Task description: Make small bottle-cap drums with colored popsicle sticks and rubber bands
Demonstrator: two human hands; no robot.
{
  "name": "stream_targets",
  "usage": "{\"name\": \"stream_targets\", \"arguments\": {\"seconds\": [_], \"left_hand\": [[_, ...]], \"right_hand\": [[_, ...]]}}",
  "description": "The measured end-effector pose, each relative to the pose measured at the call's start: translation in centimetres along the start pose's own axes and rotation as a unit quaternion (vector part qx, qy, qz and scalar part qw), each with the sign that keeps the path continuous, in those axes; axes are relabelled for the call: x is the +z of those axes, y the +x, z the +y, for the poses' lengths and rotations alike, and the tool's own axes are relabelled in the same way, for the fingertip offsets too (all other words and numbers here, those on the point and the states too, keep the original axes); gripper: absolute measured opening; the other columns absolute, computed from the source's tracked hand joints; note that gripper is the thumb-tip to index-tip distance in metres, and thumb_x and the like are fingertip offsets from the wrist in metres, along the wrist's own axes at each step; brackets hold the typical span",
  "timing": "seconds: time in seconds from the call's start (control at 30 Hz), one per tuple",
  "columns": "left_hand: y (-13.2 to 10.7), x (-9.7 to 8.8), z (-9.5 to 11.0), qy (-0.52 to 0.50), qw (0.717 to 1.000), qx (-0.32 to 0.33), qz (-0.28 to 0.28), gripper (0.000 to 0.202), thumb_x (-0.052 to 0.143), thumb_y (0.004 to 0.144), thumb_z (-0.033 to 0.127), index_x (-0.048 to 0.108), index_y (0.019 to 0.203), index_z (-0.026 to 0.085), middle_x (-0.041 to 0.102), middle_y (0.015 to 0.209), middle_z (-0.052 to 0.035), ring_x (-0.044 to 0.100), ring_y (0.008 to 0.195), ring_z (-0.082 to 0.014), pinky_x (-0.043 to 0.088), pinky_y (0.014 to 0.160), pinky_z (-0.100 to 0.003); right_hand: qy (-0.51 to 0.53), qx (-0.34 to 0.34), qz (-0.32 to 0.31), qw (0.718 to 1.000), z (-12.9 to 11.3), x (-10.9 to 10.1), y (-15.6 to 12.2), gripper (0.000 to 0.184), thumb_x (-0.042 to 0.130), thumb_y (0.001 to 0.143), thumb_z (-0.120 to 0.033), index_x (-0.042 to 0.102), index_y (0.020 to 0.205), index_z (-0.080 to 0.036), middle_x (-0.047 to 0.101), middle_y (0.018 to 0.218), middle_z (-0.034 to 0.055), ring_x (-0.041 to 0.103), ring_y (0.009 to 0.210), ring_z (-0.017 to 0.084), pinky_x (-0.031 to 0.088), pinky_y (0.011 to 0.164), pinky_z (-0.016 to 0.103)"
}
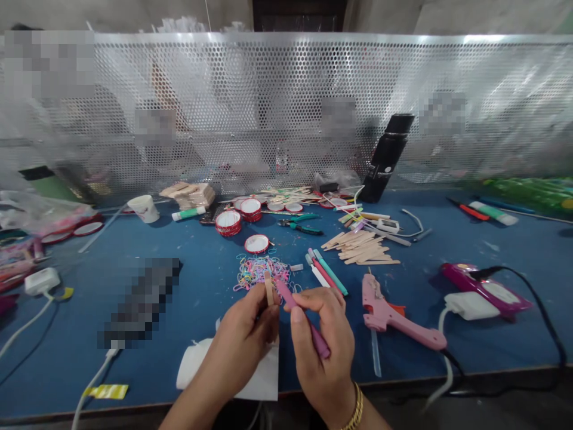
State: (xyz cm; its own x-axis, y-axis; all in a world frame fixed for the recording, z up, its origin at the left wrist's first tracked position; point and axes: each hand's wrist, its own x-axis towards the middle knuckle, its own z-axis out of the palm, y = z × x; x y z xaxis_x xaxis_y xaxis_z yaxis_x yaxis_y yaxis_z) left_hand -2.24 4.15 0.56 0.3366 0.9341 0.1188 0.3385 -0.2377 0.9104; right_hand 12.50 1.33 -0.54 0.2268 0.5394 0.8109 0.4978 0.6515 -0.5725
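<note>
You are pinching a wooden stick [268,288] in your left hand [242,331], gripping a purple marker [285,292] in your right hand [326,331], both showing at the rubber bands' [256,270] near edge, a glue gun [396,322] lying right of those bands.

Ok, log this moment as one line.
left hand: holding wooden stick; right hand: holding purple marker near stick; nearby: rubber bands, pink glue gun

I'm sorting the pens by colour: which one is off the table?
The purple pen, held in the person's right hand; the nearby white, red and teal pens lie on the blue table.
</note>
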Motion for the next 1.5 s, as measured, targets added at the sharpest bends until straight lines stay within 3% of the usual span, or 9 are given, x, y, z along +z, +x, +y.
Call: {"name": "stream_targets", "arguments": {"seconds": [0.67, 1.5], "left_hand": [[-0.22, 0.02, -0.47, 0.017, 1.000, 0.018, 0.012, 0.020, 0.049, 0.105, 0.031, 0.052, 0.087, 0.023, 0.052, 0.076, 0.0046, 0.045, 0.067, -0.0131, 0.038, 0.061, -0.026], [0.02, 0.09, -0.59, 0.009, 1.000, 0.012, 0.015, 0.020, 0.049, 0.105, 0.031, 0.051, 0.087, 0.023, 0.052, 0.076, 0.0044, 0.046, 0.066, -0.0127, 0.038, 0.060, -0.025]], "right_hand": [[0.019, -0.012, -0.034, 0.999, -0.22, -0.02, -0.09, 0.016, 0.053, 0.097, -0.008, 0.062, 0.104, -0.020, 0.068, 0.093, 0.0003, 0.064, 0.088, 0.016, 0.043, 0.089, 0.036], [-0.003, -0.003, -0.024, 1.000, -0.05, -0.01, -0.05, 0.015, 0.054, 0.097, -0.009, 0.062, 0.102, -0.020, 0.069, 0.092, 0.0003, 0.065, 0.087, 0.016, 0.043, 0.089, 0.037]]}}
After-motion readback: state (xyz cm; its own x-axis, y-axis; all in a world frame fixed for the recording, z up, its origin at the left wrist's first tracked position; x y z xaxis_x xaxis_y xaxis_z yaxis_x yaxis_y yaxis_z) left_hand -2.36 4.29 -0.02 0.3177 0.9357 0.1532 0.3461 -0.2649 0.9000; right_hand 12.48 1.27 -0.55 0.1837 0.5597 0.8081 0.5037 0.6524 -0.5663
